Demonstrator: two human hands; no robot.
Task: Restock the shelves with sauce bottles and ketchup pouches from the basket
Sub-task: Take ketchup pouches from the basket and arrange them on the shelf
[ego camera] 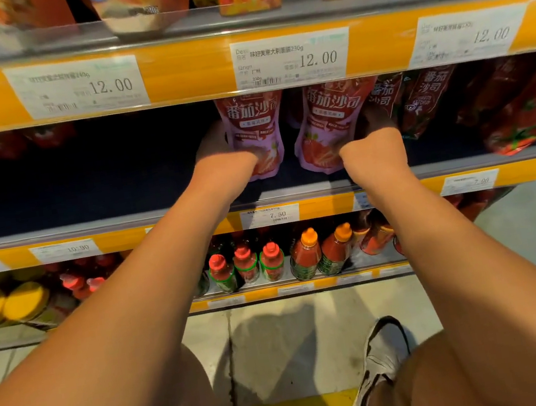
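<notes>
Two purple-and-red ketchup pouches stand side by side on the dark middle shelf (88, 207). My left hand (218, 151) grips the left pouch (254, 129) from its left side. Around the right edge of the right pouch (328, 125) my right hand (377, 132) holds on. Both arms reach in under the yellow price rail. Fingertips are hidden behind the pouches. The basket is not in view.
More red ketchup pouches (424, 98) lean to the right on the same shelf. Sauce bottles (271, 261) with red and orange caps fill the lower shelf, yellow-lidded jars (5, 305) at left. Upper shelf holds bags. Floor, my knees and a shoe (379, 366) are below.
</notes>
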